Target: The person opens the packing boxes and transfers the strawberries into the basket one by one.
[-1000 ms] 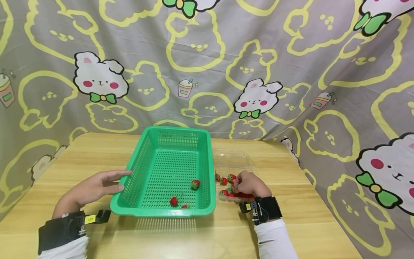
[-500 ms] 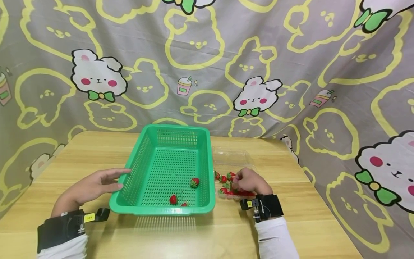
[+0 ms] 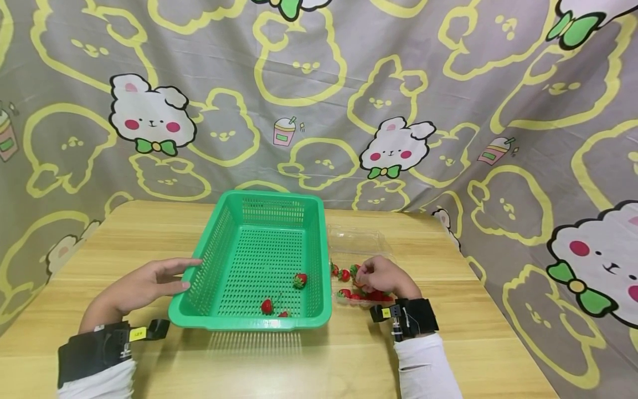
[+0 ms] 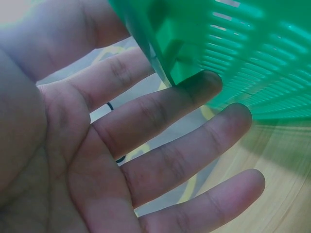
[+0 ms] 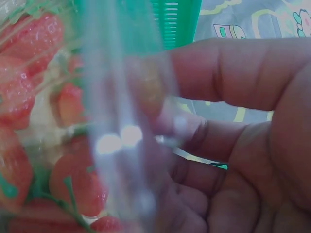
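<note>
"So, what changed?"
"Right hand (image 3: 384, 275) shifted slightly, fingers curled over the strawberries (image 3: 344, 275) beneath and beside it; can't tell whether it pinches one."
"Left hand (image 3: 142, 285)?"
"Unmoved, fingers apart at the green basket (image 3: 249, 323)."

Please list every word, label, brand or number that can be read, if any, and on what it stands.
No text can be read with certainty.
Yellow label on the left wrist device: too small to read.
Yellow tag on the right wrist device: too small to read.
Green basket, near rim: faint marks, unreadable.
</note>
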`<state>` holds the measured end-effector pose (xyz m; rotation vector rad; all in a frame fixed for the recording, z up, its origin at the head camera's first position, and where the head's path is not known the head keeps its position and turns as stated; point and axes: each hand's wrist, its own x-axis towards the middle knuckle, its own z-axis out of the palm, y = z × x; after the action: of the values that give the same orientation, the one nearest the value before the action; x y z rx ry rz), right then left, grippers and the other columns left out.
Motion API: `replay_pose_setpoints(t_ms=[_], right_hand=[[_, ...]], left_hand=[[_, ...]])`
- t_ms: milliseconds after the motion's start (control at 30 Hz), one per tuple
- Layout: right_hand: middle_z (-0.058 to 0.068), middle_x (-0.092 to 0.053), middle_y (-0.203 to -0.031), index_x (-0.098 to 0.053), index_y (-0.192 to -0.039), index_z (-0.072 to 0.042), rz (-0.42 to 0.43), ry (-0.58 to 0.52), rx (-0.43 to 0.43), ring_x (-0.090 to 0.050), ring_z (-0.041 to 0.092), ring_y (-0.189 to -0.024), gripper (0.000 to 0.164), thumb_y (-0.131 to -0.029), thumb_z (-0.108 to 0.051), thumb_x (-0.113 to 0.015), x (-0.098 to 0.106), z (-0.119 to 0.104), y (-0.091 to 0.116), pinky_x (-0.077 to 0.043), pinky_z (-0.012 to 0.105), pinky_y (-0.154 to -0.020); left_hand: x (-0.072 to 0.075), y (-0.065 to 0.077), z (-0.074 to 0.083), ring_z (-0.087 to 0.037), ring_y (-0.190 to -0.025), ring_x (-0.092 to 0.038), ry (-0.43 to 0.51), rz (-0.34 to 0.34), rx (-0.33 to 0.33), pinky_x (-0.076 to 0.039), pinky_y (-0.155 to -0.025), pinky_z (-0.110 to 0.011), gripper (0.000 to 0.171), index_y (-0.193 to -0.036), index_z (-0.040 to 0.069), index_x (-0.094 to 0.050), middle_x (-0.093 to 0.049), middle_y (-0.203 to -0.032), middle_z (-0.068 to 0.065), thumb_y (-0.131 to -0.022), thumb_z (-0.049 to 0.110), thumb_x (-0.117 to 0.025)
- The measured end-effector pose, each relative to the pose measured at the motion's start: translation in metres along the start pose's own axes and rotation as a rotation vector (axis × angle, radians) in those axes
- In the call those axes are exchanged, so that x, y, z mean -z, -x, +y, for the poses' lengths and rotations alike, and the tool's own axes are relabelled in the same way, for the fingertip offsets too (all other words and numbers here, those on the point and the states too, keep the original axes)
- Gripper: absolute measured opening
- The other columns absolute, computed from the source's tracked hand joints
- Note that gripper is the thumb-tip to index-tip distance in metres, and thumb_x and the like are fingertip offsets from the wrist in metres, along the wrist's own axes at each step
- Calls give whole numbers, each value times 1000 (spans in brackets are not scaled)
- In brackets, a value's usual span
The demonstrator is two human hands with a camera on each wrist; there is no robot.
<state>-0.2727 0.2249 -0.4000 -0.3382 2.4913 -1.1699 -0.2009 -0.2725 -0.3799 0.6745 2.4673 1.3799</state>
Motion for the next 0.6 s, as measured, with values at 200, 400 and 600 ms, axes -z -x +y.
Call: replay_pose_setpoints(t_ms=[200, 400, 600], right_hand=[[10, -63, -80, -65, -89, 3, 4, -37, 12, -63, 25, -70, 13, -93, -1, -53, 0, -2, 0, -53, 39, -65], [11, -62, -80, -63, -93, 5, -1, -53, 49, -64, 28, -72, 11, -94, -1, -54, 1, -5, 1, -54, 37, -64], [11, -63, -80, -63, -97, 8, -18, -79, 79, -65, 34, -75, 12, -94, -2, -55, 2, -9, 2, -54, 41, -67]], left_hand=[[0, 0, -1, -58, -125, -36, -3, 6, -6, -47, -83, -24, 48, -141, -8, -42, -37, -142, -36, -99, 12, -56], [-1, -1, -2, -56, -124, -36, 4, 6, -16, -48, -83, -24, 48, -140, -10, -41, -38, -141, -36, -99, 11, -56], [-1, -1, -1, -56, -125, -36, 7, 3, -13, -48, -83, -24, 48, -140, -9, -41, -38, -141, -36, -99, 11, -56]])
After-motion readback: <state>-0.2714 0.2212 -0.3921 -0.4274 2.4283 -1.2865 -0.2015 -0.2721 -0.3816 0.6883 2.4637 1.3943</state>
